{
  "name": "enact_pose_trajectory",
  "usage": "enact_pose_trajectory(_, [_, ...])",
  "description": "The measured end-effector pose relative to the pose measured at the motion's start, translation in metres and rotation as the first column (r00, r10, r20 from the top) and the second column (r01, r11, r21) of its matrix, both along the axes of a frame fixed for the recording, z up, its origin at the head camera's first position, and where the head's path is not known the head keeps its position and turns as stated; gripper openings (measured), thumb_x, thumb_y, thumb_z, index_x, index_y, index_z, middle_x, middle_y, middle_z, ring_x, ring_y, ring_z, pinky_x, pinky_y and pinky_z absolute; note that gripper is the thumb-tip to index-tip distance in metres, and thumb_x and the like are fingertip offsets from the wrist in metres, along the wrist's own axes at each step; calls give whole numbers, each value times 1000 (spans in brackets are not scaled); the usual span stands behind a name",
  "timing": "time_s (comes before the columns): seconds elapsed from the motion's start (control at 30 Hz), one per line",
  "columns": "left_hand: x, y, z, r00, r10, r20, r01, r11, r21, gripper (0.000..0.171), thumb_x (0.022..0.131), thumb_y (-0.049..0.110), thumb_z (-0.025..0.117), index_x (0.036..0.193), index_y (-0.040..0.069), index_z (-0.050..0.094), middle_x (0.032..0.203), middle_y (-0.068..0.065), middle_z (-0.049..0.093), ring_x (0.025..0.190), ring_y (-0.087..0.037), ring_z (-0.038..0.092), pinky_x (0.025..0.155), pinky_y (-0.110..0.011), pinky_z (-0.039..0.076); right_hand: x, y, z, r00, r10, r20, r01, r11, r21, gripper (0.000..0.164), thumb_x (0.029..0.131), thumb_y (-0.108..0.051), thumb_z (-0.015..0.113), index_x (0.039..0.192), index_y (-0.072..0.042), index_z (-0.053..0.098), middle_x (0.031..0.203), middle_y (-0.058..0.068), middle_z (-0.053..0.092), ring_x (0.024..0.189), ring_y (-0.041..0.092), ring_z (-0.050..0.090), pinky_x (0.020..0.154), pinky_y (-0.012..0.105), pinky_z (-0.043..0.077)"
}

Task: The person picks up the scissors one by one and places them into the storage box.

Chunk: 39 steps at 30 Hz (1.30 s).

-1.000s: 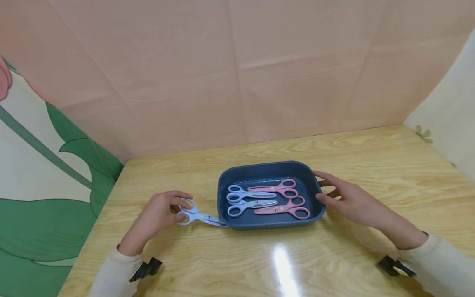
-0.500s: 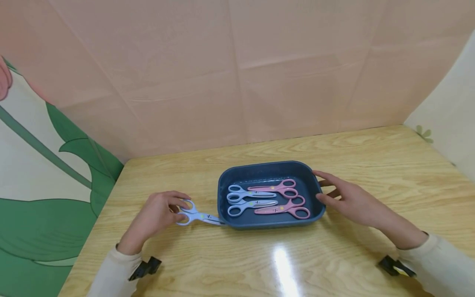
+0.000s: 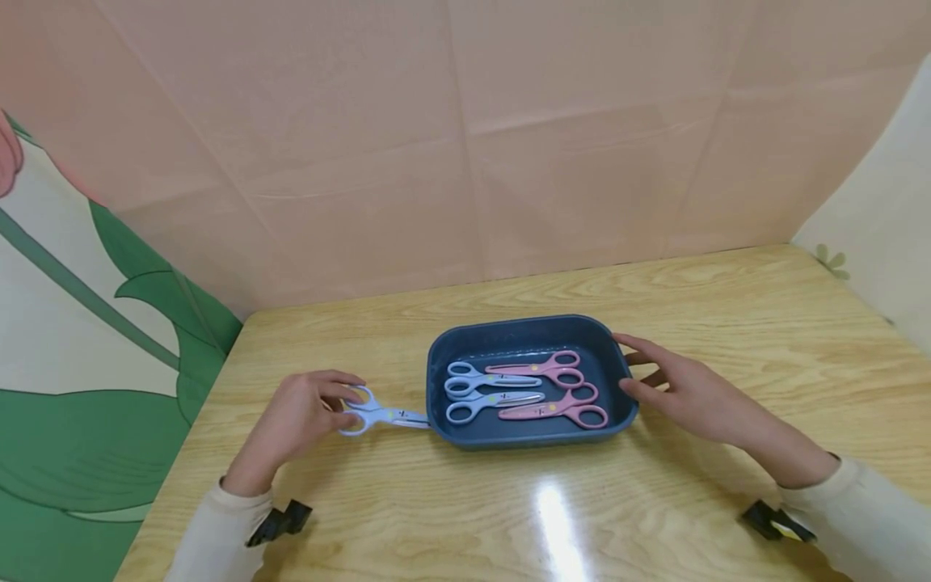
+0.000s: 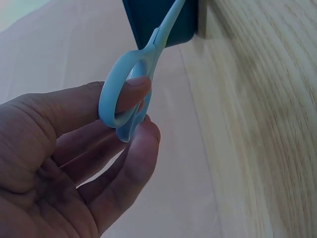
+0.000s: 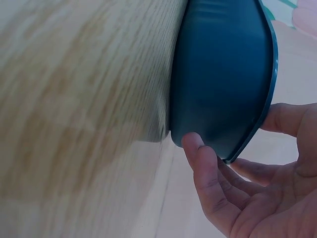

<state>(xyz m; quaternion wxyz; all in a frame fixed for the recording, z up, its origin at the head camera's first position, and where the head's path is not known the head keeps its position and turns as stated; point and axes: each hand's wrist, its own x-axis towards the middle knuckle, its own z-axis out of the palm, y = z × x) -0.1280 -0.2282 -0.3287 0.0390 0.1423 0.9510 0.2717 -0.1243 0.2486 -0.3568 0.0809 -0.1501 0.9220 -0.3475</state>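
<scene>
In the head view my left hand [image 3: 305, 412] holds light blue scissors [image 3: 396, 416] by their handle loops. Their blades point right, tips right at the left wall of a dark blue tray [image 3: 431, 364]. The left wrist view shows the thumb through one loop of the scissors [image 4: 116, 89], fingers behind the other. At the tray's right end, my right hand [image 3: 687, 396] touches the wall and rim with spread, fairly straight fingers. From the right wrist, one digit meets the rim of the tray [image 5: 223, 74] and others lie against its outer wall.
Inside the tray lie two pink scissors, one [image 3: 534, 369] behind the other [image 3: 556, 408], and light blue scissors [image 3: 494, 400] on the left, loops overlapping. A wooden table [image 3: 465, 517] bears it all. A pinkish cloth [image 3: 465, 162] hangs behind, a leaf-patterned one [image 3: 138, 307] at left.
My left hand has drawn slightly left and away from me, and the scissors' tips have moved from the tray's front left corner back along its left wall. Right hand and tray are unmoved.
</scene>
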Motion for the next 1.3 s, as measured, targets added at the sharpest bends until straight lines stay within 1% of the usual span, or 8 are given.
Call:
enact_pose_trajectory(0.13, [-1, -2, 1, 1000, -8, -24, 8, 1000, -5, 17, 80, 12, 82, 96, 15, 80, 117, -4, 73, 76, -7, 65, 59, -20, 52, 0, 0, 0, 1000, 0, -5, 0, 1000, 1, 65, 101, -30, 59, 156, -12, 29, 136, 30, 56, 105, 34, 69, 78, 44, 60])
enact_pose_trajectory(0.37, [-2, -5, 1, 996, 13, -88, -13, 1000, 3, 17, 77, 8, 84, 92, 13, 80, 116, -4, 74, 79, -11, 70, 64, -19, 55, -1, -1, 1, 1000, -7, 5, 7, 1000, 10, 66, 101, -31, 59, 156, -12, 29, 136, 31, 56, 105, 34, 68, 77, 44, 60])
enact_pose_trajectory(0.63, [-3, -8, 2, 997, 16, -74, -13, 999, 51, 18, 78, 7, 83, 95, 10, 79, 116, -7, 73, 81, -16, 74, 65, -17, 57, -1, -1, 1, 1000, -12, 17, 12, 1000, 17, 67, 101, -33, 58, 157, -13, 28, 137, 30, 55, 106, 35, 68, 76, 42, 60])
enact_pose_trajectory(0.87, [-3, -10, 3, 994, 22, -105, -18, 999, 42, 16, 78, 11, 84, 93, 11, 80, 118, -5, 73, 82, -19, 75, 63, -17, 57, -1, -1, 1, 1000, -6, 12, 6, 1000, 14, 66, 101, -32, 58, 156, -12, 28, 137, 30, 55, 108, 37, 67, 79, 45, 60])
enact_pose_trajectory(1.0, [-2, -12, 5, 992, 22, -127, -17, 999, 39, 17, 77, 10, 84, 94, 10, 80, 120, -5, 72, 84, -20, 75, 61, -17, 56, -1, -2, 1, 1000, -8, 17, 7, 1000, 19, 67, 101, -32, 59, 157, -12, 27, 137, 30, 55, 108, 36, 67, 79, 45, 60])
enact_pose_trajectory(1.1, [-1, -12, 7, 989, 25, -143, -21, 999, 35, 17, 77, 9, 84, 93, 9, 80, 122, -6, 71, 86, -20, 75, 61, -17, 56, -1, -2, 1, 1000, -9, 18, 9, 1000, 21, 67, 101, -32, 59, 157, -12, 27, 137, 30, 55, 108, 36, 67, 78, 45, 60])
enact_pose_trajectory(1.3, [-1, -12, 10, 987, 40, -154, -34, 999, 42, 17, 77, 9, 85, 93, 10, 80, 122, -5, 71, 86, -19, 74, 63, -18, 58, 0, -1, 0, 1000, -11, 15, 11, 1000, 16, 67, 100, -33, 59, 156, -13, 28, 137, 29, 55, 108, 36, 67, 79, 44, 60])
